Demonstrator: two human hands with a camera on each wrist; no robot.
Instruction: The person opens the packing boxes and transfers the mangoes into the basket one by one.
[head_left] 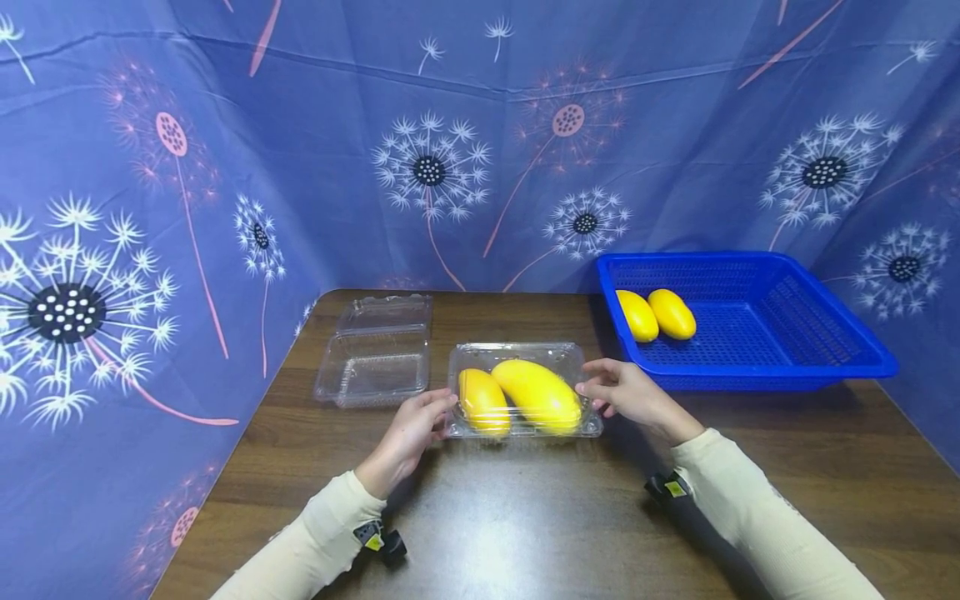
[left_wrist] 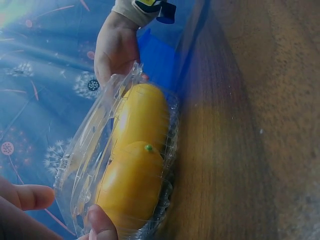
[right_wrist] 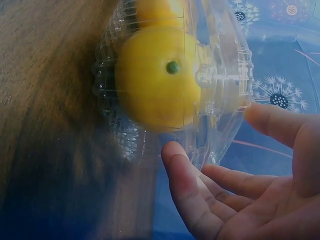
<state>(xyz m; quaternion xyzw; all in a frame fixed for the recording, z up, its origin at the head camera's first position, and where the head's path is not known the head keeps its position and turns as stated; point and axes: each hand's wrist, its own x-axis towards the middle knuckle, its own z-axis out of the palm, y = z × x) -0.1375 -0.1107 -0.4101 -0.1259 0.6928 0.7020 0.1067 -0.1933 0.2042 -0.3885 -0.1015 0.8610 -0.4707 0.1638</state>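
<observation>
A clear plastic clamshell box point(head_left: 517, 354) stands in the middle of the table with two yellow mangoes inside, a smaller one point(head_left: 483, 402) on the left and a larger one point(head_left: 538, 396) beside it. Its lid lies over the fruit; whether the rim is fastened I cannot tell. My left hand point(head_left: 408, 433) holds the box's left side between thumb and fingers. On the opposite side my right hand point(head_left: 630, 396) grips the edge, its thumb point(right_wrist: 272, 122) against the lid and its fingers point(right_wrist: 182, 172) by the rim.
Back right, a blue plastic basket point(head_left: 765, 371) holds two more mangoes point(head_left: 671, 315) at its left end. An open clear clamshell box point(head_left: 375, 367) lies at the back left of the wooden table point(head_left: 480, 517). A patterned blue cloth point(head_left: 495, 100) hangs behind.
</observation>
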